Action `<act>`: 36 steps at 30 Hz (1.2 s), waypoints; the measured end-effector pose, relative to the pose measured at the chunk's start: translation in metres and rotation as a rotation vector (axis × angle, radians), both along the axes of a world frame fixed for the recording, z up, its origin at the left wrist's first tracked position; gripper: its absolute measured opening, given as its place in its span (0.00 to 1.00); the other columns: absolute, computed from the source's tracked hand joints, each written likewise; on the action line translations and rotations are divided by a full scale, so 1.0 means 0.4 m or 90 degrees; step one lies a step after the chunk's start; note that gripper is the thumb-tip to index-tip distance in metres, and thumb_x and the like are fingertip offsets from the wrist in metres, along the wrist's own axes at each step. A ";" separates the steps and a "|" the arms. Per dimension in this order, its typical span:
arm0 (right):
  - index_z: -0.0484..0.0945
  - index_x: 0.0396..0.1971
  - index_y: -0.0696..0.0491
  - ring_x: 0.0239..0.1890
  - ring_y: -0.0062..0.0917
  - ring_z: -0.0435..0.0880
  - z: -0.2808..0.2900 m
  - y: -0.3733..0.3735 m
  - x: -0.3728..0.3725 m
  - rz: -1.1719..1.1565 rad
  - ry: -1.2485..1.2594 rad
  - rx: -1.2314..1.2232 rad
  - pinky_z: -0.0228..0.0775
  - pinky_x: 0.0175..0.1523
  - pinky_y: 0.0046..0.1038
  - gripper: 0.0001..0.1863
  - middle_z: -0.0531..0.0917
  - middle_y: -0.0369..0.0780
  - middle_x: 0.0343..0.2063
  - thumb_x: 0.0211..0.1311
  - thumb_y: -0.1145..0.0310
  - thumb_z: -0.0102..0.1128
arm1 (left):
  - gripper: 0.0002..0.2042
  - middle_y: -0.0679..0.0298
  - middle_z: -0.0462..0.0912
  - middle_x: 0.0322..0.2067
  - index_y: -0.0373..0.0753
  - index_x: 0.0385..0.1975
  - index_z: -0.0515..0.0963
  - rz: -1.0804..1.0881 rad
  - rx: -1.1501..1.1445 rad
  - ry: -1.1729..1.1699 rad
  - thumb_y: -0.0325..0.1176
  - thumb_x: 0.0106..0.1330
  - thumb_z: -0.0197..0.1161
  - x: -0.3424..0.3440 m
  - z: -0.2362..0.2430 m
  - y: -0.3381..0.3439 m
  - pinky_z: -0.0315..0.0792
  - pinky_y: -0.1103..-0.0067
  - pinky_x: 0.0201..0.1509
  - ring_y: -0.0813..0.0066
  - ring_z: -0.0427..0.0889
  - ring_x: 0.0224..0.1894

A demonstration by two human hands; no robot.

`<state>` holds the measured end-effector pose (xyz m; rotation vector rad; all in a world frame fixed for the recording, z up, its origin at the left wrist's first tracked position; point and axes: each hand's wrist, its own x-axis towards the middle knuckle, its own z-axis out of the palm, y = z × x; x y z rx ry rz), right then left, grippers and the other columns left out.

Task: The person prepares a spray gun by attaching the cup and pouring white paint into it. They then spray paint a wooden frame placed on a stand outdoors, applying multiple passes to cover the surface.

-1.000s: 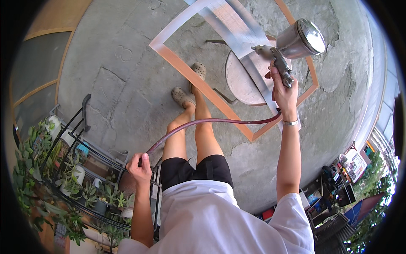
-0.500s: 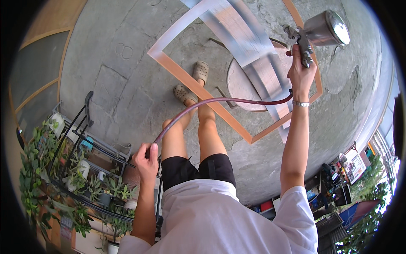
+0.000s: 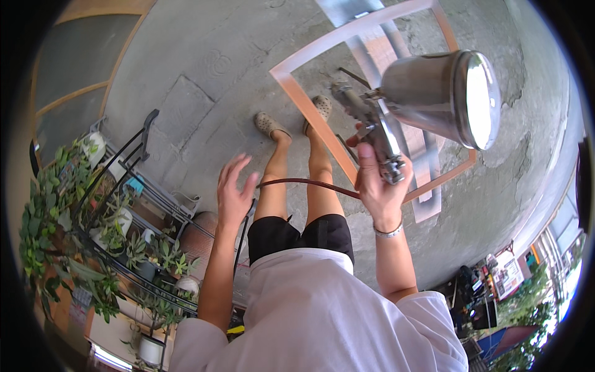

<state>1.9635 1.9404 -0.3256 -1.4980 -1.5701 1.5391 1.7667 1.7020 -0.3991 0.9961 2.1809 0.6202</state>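
Observation:
My right hand (image 3: pixel 383 191) grips the handle of a metal spray gun (image 3: pixel 384 136), which has a large shiny silver cup (image 3: pixel 427 96) on its upper right. A dark red hose (image 3: pixel 310 181) runs from under the right hand across my legs to my left hand (image 3: pixel 234 193). The left fingers are spread apart beside the hose, not wrapped round it. Beyond the gun is a wooden frame (image 3: pixel 322 131), partly coated pale along its far and left edges. Behind the frame lie boards (image 3: pixel 379 53) with whitish-blue spray marks, partly hidden by the gun.
At left stands a black metal rack (image 3: pixel 124 162) with potted plants (image 3: pixel 133 251). My feet in beige clogs (image 3: pixel 269 124) stand on the grey concrete floor (image 3: pixel 204 80). Assorted equipment (image 3: pixel 474 291) sits at the lower right, and a wood-framed panel (image 3: pixel 87 56) at the upper left.
The right hand has brought the spray gun nearer and to the left. My left hand has opened from its grip on the hose and risen slightly. My feet have shifted.

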 end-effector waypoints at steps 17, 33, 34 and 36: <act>0.79 0.44 0.62 0.41 0.45 0.88 -0.011 -0.212 -0.324 0.290 0.069 0.121 0.79 0.46 0.33 0.17 0.85 0.50 0.43 0.52 0.79 0.65 | 0.11 0.66 0.82 0.42 0.44 0.37 0.81 -0.270 0.465 0.005 0.31 0.54 0.70 -0.235 0.261 0.256 0.71 0.65 0.61 0.66 0.82 0.50; 0.82 0.46 0.59 0.29 0.22 0.85 0.025 -0.200 -0.394 0.122 -0.001 0.065 0.76 0.37 0.27 0.15 0.86 0.41 0.29 0.61 0.72 0.72 | 0.37 0.58 0.83 0.37 0.39 0.33 0.82 0.108 0.273 -0.434 0.66 0.76 0.35 0.083 -0.155 0.086 0.70 0.65 0.58 0.53 0.81 0.47; 0.83 0.44 0.59 0.28 0.20 0.83 0.021 -0.172 -0.380 0.096 -0.017 0.071 0.74 0.35 0.25 0.13 0.87 0.40 0.29 0.63 0.71 0.71 | 0.36 0.57 0.82 0.32 0.38 0.32 0.81 -0.060 0.188 -0.497 0.67 0.76 0.36 0.113 -0.204 0.050 0.71 0.66 0.54 0.55 0.82 0.43; 0.85 0.41 0.59 0.24 0.15 0.80 0.014 -0.101 -0.322 0.063 -0.061 0.106 0.70 0.31 0.22 0.10 0.88 0.38 0.28 0.66 0.68 0.68 | 0.35 0.57 0.80 0.23 0.37 0.30 0.79 -0.130 0.042 -0.628 0.66 0.76 0.41 0.150 -0.282 -0.025 0.72 0.68 0.44 0.58 0.82 0.33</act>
